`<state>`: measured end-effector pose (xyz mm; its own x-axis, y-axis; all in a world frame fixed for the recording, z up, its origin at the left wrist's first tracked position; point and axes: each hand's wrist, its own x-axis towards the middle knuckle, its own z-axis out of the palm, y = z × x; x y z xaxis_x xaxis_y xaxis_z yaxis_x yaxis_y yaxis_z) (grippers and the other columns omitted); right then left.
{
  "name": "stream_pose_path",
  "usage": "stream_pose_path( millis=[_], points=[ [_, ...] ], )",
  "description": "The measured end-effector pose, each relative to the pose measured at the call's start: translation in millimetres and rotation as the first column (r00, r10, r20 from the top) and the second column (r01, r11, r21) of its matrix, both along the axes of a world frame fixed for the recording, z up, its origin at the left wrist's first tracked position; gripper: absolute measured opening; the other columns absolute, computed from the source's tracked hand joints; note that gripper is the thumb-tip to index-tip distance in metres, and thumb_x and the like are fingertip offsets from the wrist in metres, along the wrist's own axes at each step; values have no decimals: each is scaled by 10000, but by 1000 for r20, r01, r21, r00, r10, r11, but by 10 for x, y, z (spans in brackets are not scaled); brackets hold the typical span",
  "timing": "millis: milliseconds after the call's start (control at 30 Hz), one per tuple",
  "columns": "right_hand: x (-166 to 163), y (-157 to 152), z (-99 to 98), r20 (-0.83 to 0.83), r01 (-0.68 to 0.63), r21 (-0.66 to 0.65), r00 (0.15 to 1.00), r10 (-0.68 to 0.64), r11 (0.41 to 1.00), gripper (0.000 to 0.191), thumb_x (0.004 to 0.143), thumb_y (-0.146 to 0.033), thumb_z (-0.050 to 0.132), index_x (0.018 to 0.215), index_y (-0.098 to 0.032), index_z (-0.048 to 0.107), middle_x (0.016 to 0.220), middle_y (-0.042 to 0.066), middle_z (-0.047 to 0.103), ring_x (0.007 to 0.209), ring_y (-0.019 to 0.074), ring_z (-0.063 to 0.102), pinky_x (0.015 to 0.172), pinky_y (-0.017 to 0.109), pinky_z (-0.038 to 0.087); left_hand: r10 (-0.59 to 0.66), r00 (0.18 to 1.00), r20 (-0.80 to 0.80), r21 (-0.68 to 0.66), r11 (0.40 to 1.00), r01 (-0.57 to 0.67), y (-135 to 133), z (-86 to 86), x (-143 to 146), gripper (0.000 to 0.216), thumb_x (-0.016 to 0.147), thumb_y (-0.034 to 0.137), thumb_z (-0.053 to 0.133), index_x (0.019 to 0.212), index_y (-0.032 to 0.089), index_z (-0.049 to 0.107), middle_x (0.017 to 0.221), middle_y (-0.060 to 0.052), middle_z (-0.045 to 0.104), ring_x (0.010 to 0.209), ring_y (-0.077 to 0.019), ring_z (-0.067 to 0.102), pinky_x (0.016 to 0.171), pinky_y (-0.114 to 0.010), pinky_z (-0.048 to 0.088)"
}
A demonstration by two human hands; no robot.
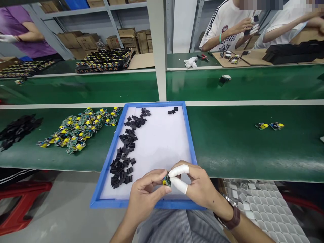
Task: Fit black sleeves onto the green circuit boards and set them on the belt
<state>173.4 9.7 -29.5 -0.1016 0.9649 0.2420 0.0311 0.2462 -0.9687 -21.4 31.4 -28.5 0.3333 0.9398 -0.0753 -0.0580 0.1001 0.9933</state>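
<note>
Over the near edge of a blue-rimmed white tray (191, 145), my left hand (146, 192) pinches a small circuit board (166, 180) with a yellow part on it. My right hand (194, 182), with white covers on thumb and forefinger, closes on the same board from the right. Its fingertips meet at the board's edge, and whether a smaller piece sits between them is hidden. Small black pieces (124, 165) lie in a long strip down the tray's left side. A few more black pieces (173, 111) rest near its far right corner.
Left of the tray, a heap of circuit boards (76, 128) and a pile of black strips (19, 130) lie on the green bench. Two boards (269, 126) sit to the right. Beyond a green conveyor (197, 84), people work. A red stool (22, 202) stands lower left.
</note>
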Motion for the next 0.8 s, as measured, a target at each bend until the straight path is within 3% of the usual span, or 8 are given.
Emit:
stream_pose_path(
  millis=[333,433,567,733,800],
  points=[
    [-8,-43,-10,153,-38,289,988,-7,957,408,908,21,564,1207,-238,661,979,70,671,869,209,597,744,356,504,26,1000,-14,-3,1000,-26,-12,-8,-2,333,709,127,878,1008,267,836,1043,-66,803,868,-195,729,774,-293,599],
    [15,-39,-15,128,-41,205,992,15,978,373,934,-18,578,1212,-251,661,976,53,671,868,197,618,753,339,515,14,1000,-10,-21,1000,-14,-12,0,-8,324,718,141,876,1011,274,835,1051,-66,800,859,-192,727,747,-282,596],
    [-23,-61,16,156,71,8,985,-72,997,320,932,-56,614,1161,-274,664,915,3,670,812,168,629,733,299,505,-6,999,-34,24,1000,7,-12,0,-19,330,761,133,846,1050,290,824,1110,-72,790,965,-214,733,818,-290,590],
    [-110,-100,57,217,107,94,968,-125,990,285,936,-62,594,1140,-250,657,902,9,658,818,175,618,747,310,490,17,1000,-17,25,1000,-16,-24,-30,-17,324,771,129,838,1052,290,818,1123,-68,781,969,-209,732,865,-315,593],
    [-128,-106,57,200,131,59,970,-140,990,241,930,-83,616,1105,-242,662,863,1,655,775,171,616,726,305,493,12,1000,-16,26,1000,-11,-26,-29,-13,322,778,134,832,1065,276,816,1123,-81,779,982,-223,730,878,-340,596]
  ],
)
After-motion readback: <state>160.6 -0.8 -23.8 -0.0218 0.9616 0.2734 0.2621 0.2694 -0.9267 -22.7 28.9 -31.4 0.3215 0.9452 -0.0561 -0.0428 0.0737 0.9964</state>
